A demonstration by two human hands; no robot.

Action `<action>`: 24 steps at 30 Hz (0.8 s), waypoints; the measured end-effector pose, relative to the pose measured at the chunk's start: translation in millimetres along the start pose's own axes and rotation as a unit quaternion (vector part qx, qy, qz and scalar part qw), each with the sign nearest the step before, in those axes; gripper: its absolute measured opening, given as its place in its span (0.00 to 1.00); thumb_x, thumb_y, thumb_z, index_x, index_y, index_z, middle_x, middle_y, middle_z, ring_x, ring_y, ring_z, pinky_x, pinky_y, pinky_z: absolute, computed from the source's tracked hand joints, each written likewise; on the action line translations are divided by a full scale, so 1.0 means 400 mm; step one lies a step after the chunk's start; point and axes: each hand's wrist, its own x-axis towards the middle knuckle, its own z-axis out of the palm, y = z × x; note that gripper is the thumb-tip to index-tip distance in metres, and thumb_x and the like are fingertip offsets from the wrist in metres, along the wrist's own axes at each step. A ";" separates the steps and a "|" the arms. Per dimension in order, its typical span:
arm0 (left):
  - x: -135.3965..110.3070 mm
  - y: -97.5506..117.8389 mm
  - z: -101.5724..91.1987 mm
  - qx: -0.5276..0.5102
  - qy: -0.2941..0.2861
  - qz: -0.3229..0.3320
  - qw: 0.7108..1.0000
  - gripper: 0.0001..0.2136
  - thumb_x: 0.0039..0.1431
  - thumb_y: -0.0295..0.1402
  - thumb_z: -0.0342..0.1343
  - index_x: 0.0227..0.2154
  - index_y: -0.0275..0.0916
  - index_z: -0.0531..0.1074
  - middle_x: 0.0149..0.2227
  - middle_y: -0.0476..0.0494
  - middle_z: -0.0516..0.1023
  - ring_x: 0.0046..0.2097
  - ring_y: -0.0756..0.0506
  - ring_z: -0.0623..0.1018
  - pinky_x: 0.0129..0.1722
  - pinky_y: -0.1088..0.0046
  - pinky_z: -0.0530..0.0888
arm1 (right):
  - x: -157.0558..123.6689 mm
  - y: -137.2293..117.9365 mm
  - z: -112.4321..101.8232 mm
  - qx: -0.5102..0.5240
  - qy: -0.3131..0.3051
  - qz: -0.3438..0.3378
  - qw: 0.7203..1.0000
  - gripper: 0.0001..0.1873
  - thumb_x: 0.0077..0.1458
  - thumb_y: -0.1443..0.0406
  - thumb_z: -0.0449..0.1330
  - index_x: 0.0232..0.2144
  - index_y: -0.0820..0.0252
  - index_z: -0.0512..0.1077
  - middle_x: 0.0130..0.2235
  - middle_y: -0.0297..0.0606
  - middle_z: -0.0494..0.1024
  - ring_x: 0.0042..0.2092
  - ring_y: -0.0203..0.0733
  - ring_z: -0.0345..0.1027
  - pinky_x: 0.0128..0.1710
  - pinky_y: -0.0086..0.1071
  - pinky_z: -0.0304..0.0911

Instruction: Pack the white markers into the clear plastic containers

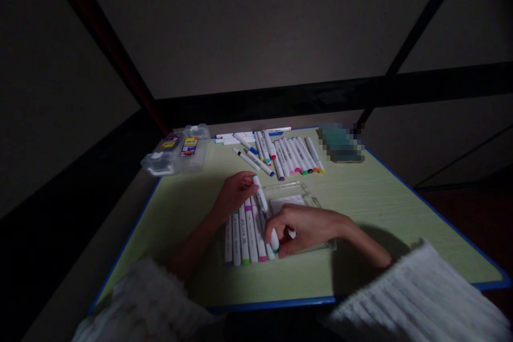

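A white marker with green at its ends slants over a row of white markers. The fingertips of my left hand are closed on its far end. My right hand pinches its near end, and its curled fingers hide part of the barrel. The row lies side by side, lengthwise, with green and pink ends showing among them. Under and beside my right hand is a clear plastic case, with a white label or card inside it.
Across the table lie more white markers, some in a row, others loose or crossed. Two clear handled cases with bright labels stand at the back left. A blurred phone-like object lies at the back right. A blue edge rims the table.
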 end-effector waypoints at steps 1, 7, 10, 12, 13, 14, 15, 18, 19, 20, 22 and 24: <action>0.000 -0.002 0.000 0.001 -0.001 0.002 1.000 0.15 0.39 0.31 0.59 0.34 0.35 0.72 0.29 0.47 0.76 0.32 0.48 0.75 0.33 0.73 0.71 | 0.000 0.000 -0.001 0.002 -0.001 0.000 1.000 0.11 0.44 0.70 0.63 0.34 0.67 0.73 0.24 0.30 0.70 0.25 0.29 0.63 0.23 0.22 0.58; -0.004 0.011 0.003 -0.013 0.013 0.004 1.000 0.12 0.39 0.29 0.59 0.32 0.36 0.73 0.27 0.48 0.76 0.30 0.49 0.75 0.31 0.75 0.71 | -0.003 -0.014 0.008 -0.051 0.016 -0.035 0.998 0.10 0.46 0.70 0.62 0.35 0.64 0.73 0.24 0.30 0.71 0.25 0.29 0.64 0.25 0.23 0.58; -0.010 0.024 0.011 -0.025 0.015 -0.004 1.000 0.11 0.40 0.28 0.60 0.31 0.36 0.74 0.27 0.48 0.76 0.30 0.48 0.75 0.32 0.75 0.71 | -0.018 -0.030 0.018 -0.117 0.046 -0.064 0.990 0.09 0.48 0.67 0.61 0.34 0.63 0.73 0.25 0.31 0.72 0.26 0.31 0.64 0.27 0.25 0.58; -0.015 0.029 0.017 -0.030 0.013 -0.004 0.999 0.10 0.40 0.27 0.60 0.30 0.36 0.74 0.27 0.48 0.77 0.31 0.48 0.76 0.33 0.74 0.71 | -0.034 -0.037 0.024 -0.154 0.065 -0.075 0.983 0.08 0.48 0.65 0.61 0.34 0.62 0.73 0.25 0.31 0.73 0.27 0.32 0.65 0.30 0.27 0.58; -0.017 0.030 0.020 -0.031 0.014 -0.001 0.999 0.10 0.40 0.27 0.60 0.30 0.36 0.74 0.27 0.48 0.77 0.31 0.48 0.76 0.34 0.74 0.71 | -0.042 -0.038 0.026 -0.170 0.073 -0.083 0.979 0.08 0.49 0.65 0.61 0.34 0.62 0.73 0.25 0.32 0.73 0.28 0.32 0.65 0.31 0.28 0.58; -0.019 0.030 0.023 -0.030 0.015 0.003 0.999 0.10 0.40 0.26 0.60 0.30 0.36 0.74 0.27 0.48 0.77 0.31 0.48 0.76 0.35 0.74 0.71 | -0.049 -0.036 0.029 -0.186 0.080 -0.092 0.975 0.08 0.49 0.64 0.60 0.34 0.61 0.73 0.25 0.32 0.74 0.28 0.33 0.64 0.32 0.28 0.57; -0.021 0.030 0.026 -0.027 0.016 0.006 0.999 0.10 0.40 0.26 0.60 0.30 0.36 0.74 0.27 0.48 0.77 0.31 0.48 0.76 0.35 0.74 0.71 | -0.055 -0.032 0.032 -0.202 0.087 -0.103 0.970 0.08 0.50 0.64 0.59 0.34 0.61 0.72 0.25 0.32 0.74 0.28 0.33 0.64 0.33 0.29 0.57; -0.025 0.026 0.034 -0.012 0.018 0.009 1.000 0.10 0.41 0.26 0.60 0.31 0.36 0.74 0.27 0.48 0.76 0.32 0.48 0.76 0.35 0.74 0.71 | -0.060 -0.008 0.046 -0.263 0.109 -0.150 0.947 0.09 0.52 0.62 0.56 0.33 0.61 0.71 0.23 0.32 0.72 0.28 0.36 0.62 0.32 0.31 0.55; -0.026 0.024 0.036 -0.004 0.017 0.009 1.000 0.10 0.42 0.26 0.59 0.31 0.36 0.74 0.28 0.48 0.76 0.32 0.48 0.75 0.35 0.74 0.71 | -0.058 0.002 0.052 -0.289 0.116 -0.161 0.937 0.10 0.53 0.61 0.55 0.33 0.61 0.71 0.23 0.33 0.71 0.29 0.36 0.62 0.32 0.32 0.55; -0.027 0.023 0.038 0.005 0.016 0.011 1.000 0.10 0.42 0.25 0.59 0.31 0.36 0.74 0.28 0.47 0.76 0.32 0.49 0.75 0.35 0.74 0.71 | -0.056 0.012 0.058 -0.310 0.127 -0.177 0.925 0.11 0.55 0.60 0.53 0.33 0.62 0.71 0.23 0.33 0.71 0.29 0.37 0.62 0.32 0.32 0.55; -0.030 0.021 0.041 0.024 0.013 0.016 1.000 0.10 0.42 0.25 0.58 0.32 0.35 0.74 0.28 0.47 0.76 0.32 0.48 0.75 0.36 0.74 0.71 | -0.050 0.028 0.070 -0.354 0.132 -0.201 0.904 0.14 0.57 0.59 0.50 0.34 0.63 0.70 0.24 0.35 0.71 0.29 0.37 0.62 0.33 0.33 0.55; -0.033 0.018 0.043 0.037 0.007 0.023 0.999 0.10 0.42 0.25 0.59 0.32 0.35 0.73 0.29 0.46 0.76 0.33 0.48 0.75 0.36 0.73 0.71 | -0.046 0.038 0.079 -0.389 0.132 -0.215 0.886 0.16 0.58 0.58 0.47 0.34 0.62 0.70 0.24 0.36 0.71 0.28 0.37 0.61 0.32 0.33 0.54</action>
